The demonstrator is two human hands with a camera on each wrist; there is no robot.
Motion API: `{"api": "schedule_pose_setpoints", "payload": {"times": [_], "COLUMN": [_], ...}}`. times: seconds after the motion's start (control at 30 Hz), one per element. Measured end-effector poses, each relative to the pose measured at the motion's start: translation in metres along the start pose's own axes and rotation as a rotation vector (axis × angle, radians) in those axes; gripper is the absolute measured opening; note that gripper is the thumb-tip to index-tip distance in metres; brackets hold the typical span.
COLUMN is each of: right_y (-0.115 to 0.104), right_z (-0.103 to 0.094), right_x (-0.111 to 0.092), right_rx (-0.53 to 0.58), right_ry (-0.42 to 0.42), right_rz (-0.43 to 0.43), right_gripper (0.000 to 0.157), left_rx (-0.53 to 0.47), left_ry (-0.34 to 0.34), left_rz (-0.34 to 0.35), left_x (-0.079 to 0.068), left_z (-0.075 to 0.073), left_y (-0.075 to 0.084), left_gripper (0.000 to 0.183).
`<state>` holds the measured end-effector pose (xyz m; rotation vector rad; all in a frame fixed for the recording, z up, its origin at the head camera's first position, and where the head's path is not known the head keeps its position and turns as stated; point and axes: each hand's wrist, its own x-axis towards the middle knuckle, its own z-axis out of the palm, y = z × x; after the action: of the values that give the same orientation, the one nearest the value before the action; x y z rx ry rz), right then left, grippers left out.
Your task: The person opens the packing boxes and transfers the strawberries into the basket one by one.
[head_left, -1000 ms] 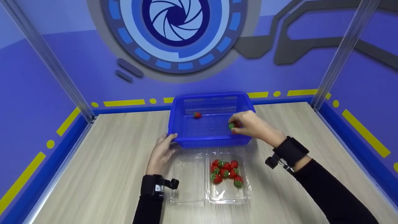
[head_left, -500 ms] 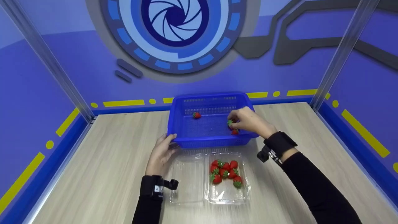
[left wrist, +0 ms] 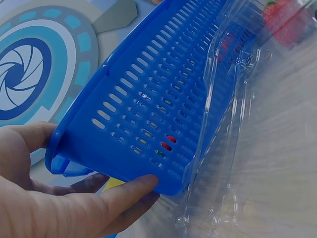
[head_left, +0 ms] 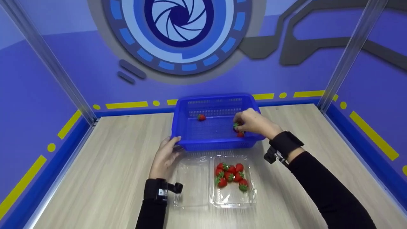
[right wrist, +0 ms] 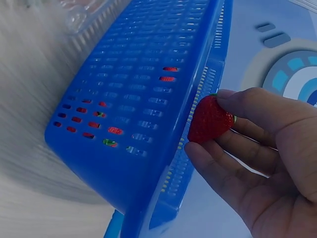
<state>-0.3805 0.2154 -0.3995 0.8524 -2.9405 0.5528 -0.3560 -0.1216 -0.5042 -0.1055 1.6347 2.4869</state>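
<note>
My left hand [head_left: 165, 156] grips the near left corner of a blue slotted basket [head_left: 219, 142], thumb over the rim and fingers under the outside in the left wrist view. Inside the basket's right end, my right hand [head_left: 256, 122] pinches a red strawberry [right wrist: 210, 119] between thumb and fingertips. Just below those fingers another strawberry [head_left: 240, 134] shows in the basket. One more strawberry [head_left: 201, 117] lies by itself toward the basket's back left. Through the slots in the right wrist view, more red and green shows.
Right in front of the basket lies a clear plastic clamshell box [head_left: 233, 200], opened flat. Several strawberries [head_left: 229, 176] sit in its right half; its lid [head_left: 193, 184] is to the left. Blue printed panels [head_left: 216, 84] enclose the wooden tabletop [head_left: 127, 152] at back and sides.
My right hand has shifted slightly left and back within the basket, its forearm swinging left, which uncovers a strawberry below the fingers. The left hand and the box stay put.
</note>
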Motion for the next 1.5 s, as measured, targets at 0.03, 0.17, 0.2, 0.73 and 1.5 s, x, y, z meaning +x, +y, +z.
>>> {"api": "schedule_pose_setpoints", "payload": {"times": [0.03, 0.17, 0.2, 0.73, 1.5], "right_y": [-0.001, -0.003, -0.003, -0.002, -0.067], "right_z": [0.000, -0.001, 0.000, 0.005, 0.025], "right_x": [0.000, 0.000, 0.000, 0.000, -0.043], "right_rx": [-0.004, -0.016, -0.017, -0.028, -0.084], "right_ry": [-0.003, -0.005, -0.004, 0.006, -0.005], "right_rz": [0.002, -0.003, -0.009, -0.041, -0.262], "right_gripper": [0.018, 0.017, 0.017, 0.013, 0.019], "left_rx": [0.001, -0.002, -0.003, -0.008, 0.001], "left_ry": [0.002, 0.006, 0.008, -0.016, -0.006], "left_rz": [-0.001, 0.001, 0.003, -0.013, -0.007], "left_x": [0.000, 0.001, 0.001, 0.003, 0.001], "left_z": [0.000, 0.001, 0.001, 0.001, -0.001], "left_y": [0.000, 0.000, 0.000, 0.000, 0.000], "left_gripper": [0.050, 0.050, 0.049, 0.054, 0.048]}}
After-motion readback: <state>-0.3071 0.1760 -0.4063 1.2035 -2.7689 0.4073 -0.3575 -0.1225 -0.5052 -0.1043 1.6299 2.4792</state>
